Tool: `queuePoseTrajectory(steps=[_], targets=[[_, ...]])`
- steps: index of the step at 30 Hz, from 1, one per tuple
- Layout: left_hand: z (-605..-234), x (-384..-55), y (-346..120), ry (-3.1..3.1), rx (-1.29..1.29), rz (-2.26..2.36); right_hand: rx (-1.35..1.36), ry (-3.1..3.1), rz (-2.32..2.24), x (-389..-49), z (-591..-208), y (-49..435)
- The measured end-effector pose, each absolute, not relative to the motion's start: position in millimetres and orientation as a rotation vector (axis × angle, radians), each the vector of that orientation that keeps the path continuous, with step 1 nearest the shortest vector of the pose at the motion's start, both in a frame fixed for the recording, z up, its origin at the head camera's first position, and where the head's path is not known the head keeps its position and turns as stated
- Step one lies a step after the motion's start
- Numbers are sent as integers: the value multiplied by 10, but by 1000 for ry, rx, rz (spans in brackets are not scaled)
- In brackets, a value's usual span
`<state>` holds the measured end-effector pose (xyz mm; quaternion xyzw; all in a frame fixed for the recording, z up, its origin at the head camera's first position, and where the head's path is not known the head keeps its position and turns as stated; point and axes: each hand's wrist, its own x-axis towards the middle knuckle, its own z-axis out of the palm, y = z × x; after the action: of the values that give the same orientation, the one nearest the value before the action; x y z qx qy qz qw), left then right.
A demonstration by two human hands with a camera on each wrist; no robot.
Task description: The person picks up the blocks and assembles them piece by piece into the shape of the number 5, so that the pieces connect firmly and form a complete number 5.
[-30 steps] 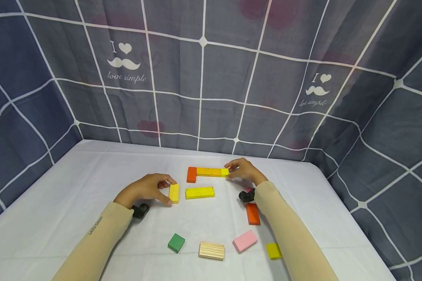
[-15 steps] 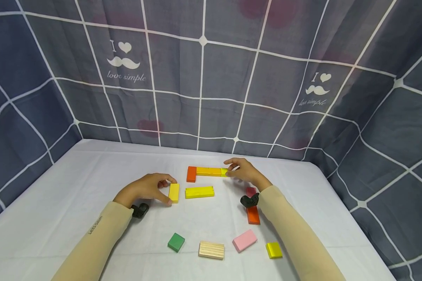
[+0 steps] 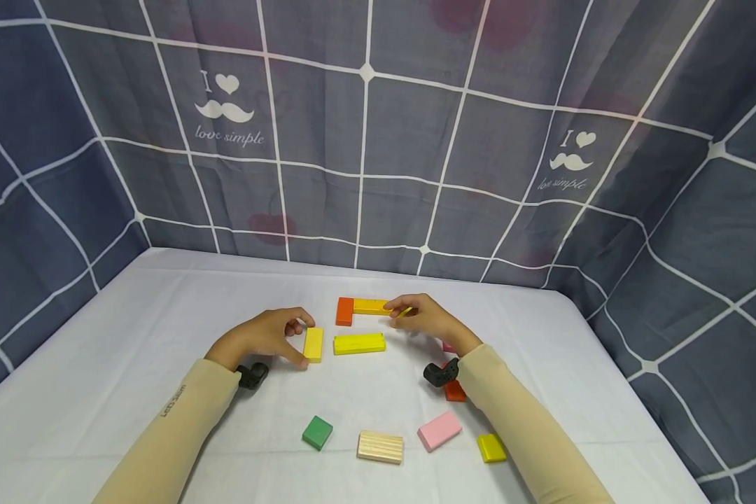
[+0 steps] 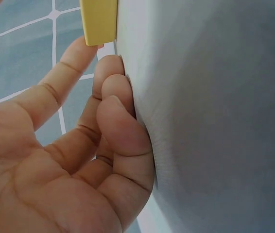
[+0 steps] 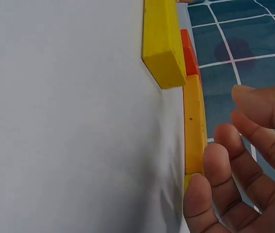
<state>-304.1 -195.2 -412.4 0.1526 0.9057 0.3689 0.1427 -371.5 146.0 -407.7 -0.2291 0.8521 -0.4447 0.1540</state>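
My left hand (image 3: 263, 337) holds a pale yellow block (image 3: 313, 345) by its two ends on the white cloth, thumb at the near end and index finger at the far end. In the left wrist view the index fingertip meets that block's end (image 4: 100, 24) while the other fingers curl beneath. My right hand (image 3: 425, 318) hovers at the right part of a row, fingers loosely bent with nothing between them. That row is an orange-red block (image 3: 344, 311), an orange block (image 5: 194, 124) and a small yellow block (image 5: 187, 180), mostly hidden by fingers. A longer yellow block (image 3: 359, 343) lies in front.
Nearer to me lie a green block (image 3: 318, 432), a ridged wooden block (image 3: 380, 447), a pink block (image 3: 439, 430) and a yellow square block (image 3: 492, 448). An orange-red block (image 3: 455, 392) is partly under my right wrist. A checked curtain (image 3: 315, 126) surrounds the table.
My right hand has moved left and slightly nearer, from the small yellow block at the row's end to over the orange block. The left hand and its block have stayed put.
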Motion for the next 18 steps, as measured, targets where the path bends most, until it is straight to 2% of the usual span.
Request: queuePoseTrajectory(steps=[6, 18], targets=[[-4115, -3039, -1949, 2610, 422, 1065, -624, 2366, -1326, -3663, -4118, 1418], [-4129, -3055, -1955, 2605, 435, 1077, -819, 2289, -1221, -3660, -4152, 1291]])
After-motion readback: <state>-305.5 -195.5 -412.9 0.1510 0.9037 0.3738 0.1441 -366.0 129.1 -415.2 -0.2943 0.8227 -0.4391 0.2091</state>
